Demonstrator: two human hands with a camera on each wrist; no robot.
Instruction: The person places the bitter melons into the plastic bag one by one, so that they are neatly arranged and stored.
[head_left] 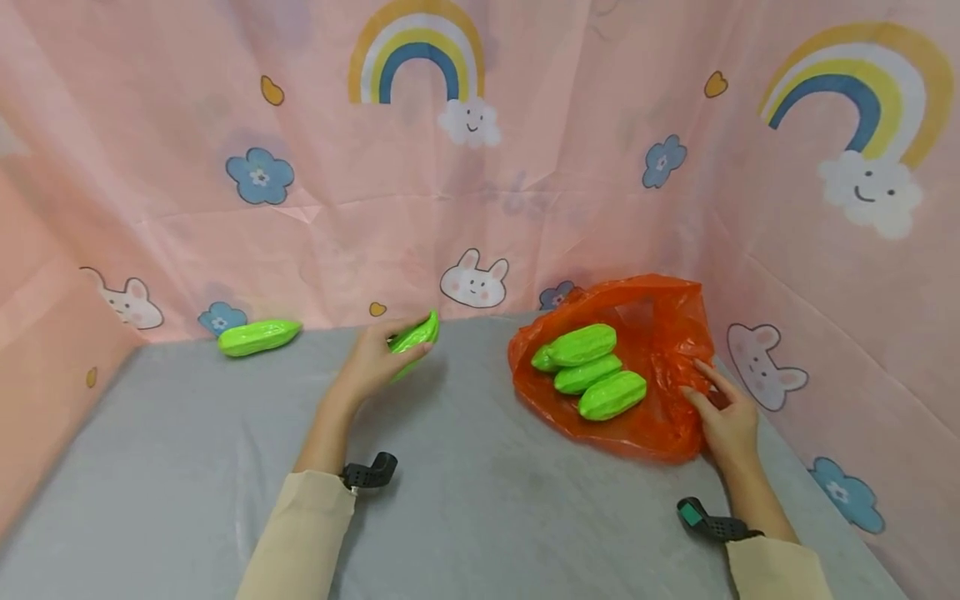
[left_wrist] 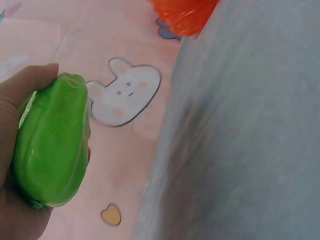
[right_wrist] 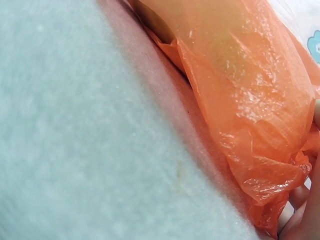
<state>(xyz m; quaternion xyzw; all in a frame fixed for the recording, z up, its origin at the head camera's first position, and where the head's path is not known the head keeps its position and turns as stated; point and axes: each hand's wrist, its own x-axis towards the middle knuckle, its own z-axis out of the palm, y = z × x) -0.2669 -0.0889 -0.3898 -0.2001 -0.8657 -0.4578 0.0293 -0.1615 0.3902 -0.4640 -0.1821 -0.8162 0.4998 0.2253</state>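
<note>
My left hand point(head_left: 372, 357) grips a shiny green ridged gourd point(head_left: 414, 337), raised above the table. Up close in the left wrist view, the thumb lies along one side of that gourd point(left_wrist: 52, 142). On the right lies an orange-red plastic bag point(head_left: 663, 312), its wide mouth facing left. Several similar gourds point(head_left: 611, 395) lie inside it, side by side. My right hand point(head_left: 729, 421) holds the bag at its right side. Bunched film of the bag point(right_wrist: 265, 180) shows at the fingers in the right wrist view, where the fingertips are partly hidden.
Another green gourd point(head_left: 258, 337) lies at the back left of the grey-covered table point(head_left: 465, 500), close to the back wall. Pink printed cloth point(head_left: 315, 242) with rainbows and rabbits encloses the back and both sides.
</note>
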